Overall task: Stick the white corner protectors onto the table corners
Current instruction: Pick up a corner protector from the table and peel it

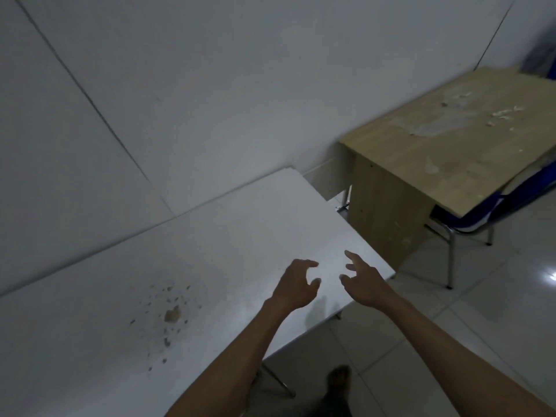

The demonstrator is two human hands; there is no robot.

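A: Where are the white corner protectors? I can't find one anywhere in the frame.

B: Nor can I. Both hands hold nothing. The left hand (296, 282) and right hand (362, 279) hover side by side over the white bench (210, 251), right of centre, fingers (350, 256) loosely curled and spread apart. If a protector already sits on the near corner (391, 273), white on white in this dim light, I cannot tell.

A: How would one handle, do you think?

B: My guess is light and soft, a small moulded piece with a sticky inner face. I'd pinch it by the outer faces, keeping off the adhesive, then press it firmly onto the corner.

A: Anything else around?

B: A wooden bench (451, 139) at upper right, a blue chair (481, 218) tucked under it, and brownish stains (172, 314) at lower left.
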